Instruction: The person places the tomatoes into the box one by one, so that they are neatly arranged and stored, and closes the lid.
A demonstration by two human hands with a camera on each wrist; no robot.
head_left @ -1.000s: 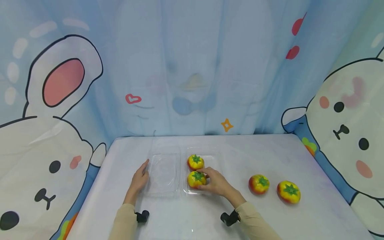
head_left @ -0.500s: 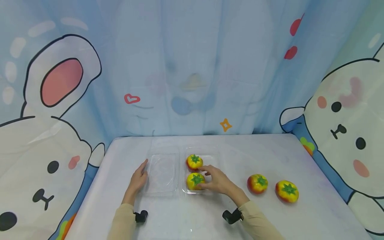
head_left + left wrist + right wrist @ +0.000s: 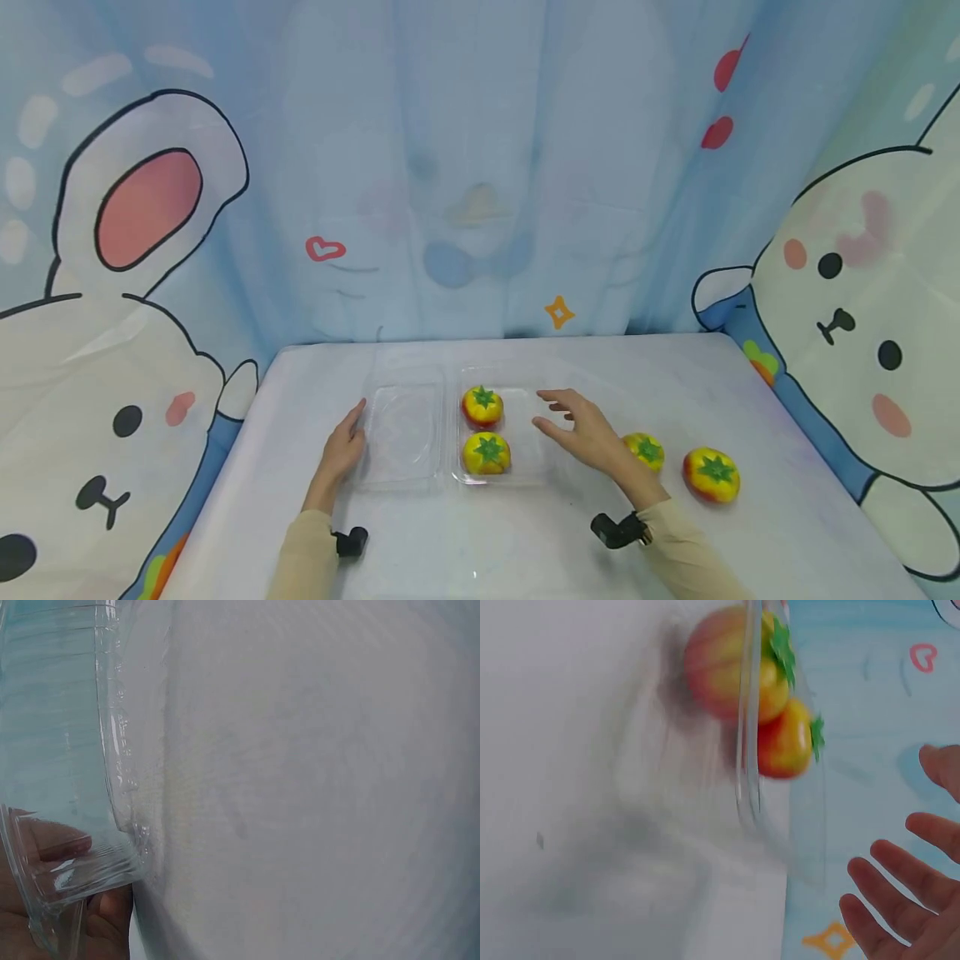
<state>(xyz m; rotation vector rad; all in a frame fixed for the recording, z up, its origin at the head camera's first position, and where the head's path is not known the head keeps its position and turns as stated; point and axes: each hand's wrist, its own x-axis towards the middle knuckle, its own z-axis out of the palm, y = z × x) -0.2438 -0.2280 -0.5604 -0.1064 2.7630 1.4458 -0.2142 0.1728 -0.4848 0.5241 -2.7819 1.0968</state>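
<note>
Right hand (image 3: 581,429): fingers apart, gripping nothing, near clear tray (image 3: 528,454). Near fruit (image 3: 486,454) and far fruit (image 3: 482,407): tray's left side. 2 more fruits (image 3: 711,475): right. Left hand (image 3: 342,450): at lid's (image 3: 405,433) left edge; grip indeterminable. Fruits: probably light, slippery; grasp opposite sides.

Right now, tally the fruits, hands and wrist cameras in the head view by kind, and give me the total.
Yellow-red fruits: 4 (two in the clear container, two on the table)
Hands: 2
Black wrist cameras: 2
Total: 8
</note>
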